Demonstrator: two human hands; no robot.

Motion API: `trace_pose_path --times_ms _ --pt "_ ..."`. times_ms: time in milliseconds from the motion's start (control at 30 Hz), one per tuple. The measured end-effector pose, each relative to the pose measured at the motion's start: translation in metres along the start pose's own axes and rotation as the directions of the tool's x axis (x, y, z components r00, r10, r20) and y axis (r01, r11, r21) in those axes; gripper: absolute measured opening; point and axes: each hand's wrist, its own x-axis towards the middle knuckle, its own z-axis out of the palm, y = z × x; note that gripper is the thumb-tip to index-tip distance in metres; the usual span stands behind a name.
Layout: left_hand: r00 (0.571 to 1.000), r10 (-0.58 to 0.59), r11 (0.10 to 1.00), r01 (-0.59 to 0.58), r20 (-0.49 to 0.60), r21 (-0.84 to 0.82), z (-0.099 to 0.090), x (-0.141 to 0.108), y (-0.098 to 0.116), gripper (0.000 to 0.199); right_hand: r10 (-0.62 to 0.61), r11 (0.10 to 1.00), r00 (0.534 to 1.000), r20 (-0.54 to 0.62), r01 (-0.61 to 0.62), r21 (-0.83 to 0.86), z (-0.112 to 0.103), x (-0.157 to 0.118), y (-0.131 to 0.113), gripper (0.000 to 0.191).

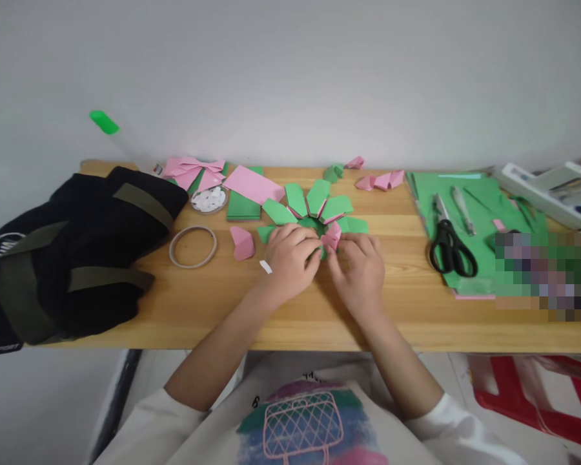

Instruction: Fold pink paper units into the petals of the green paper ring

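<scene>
In the head view, a ring of folded green paper petals (318, 197), a paper flower with pink paper between some folds, lies on the table in front of me. My left hand (293, 258) has its fingers curled over the near left side of the flower, hiding that part. A small pink folded paper piece (332, 236) sits at the flower's near right edge. Against it press the thumb and fingertips of my right hand (362, 270). Another pink folded piece (243, 243) rests to the left of my left hand.
To the left are a tape ring (192, 247), a dish of white bits (208, 199) and a black bag (77, 258). Pink paper strips (254, 185) lie behind. Rightward, black-handled scissors (449, 248) and a cutter (463, 210) lie on green sheets (484, 258). A wall borders the back.
</scene>
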Motion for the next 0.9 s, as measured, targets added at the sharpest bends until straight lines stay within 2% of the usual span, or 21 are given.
trace_pose_path --times_ms 200,500,633,900 --pt "0.999 0.011 1.0 -0.01 0.045 -0.021 -0.0002 -0.0004 -0.0003 0.014 -0.014 0.996 0.996 -0.084 0.021 0.089 0.0043 -0.0019 0.0004 0.009" --pt "0.995 0.017 0.999 -0.012 0.103 -0.048 -0.0016 0.0003 -0.0016 0.015 0.005 0.994 0.994 -0.108 0.007 0.11 0.0056 -0.0041 0.001 0.006" --pt "0.994 0.03 0.999 -0.027 0.104 -0.033 -0.0013 0.0007 -0.0022 0.015 -0.028 0.996 0.995 -0.092 0.035 0.081 0.0055 -0.0042 0.0005 0.008" --pt "0.992 0.054 0.998 -0.05 0.115 -0.037 -0.003 0.0004 -0.0007 0.014 -0.002 0.994 1.0 -0.019 0.005 0.11 0.0037 -0.0047 0.0011 0.018"
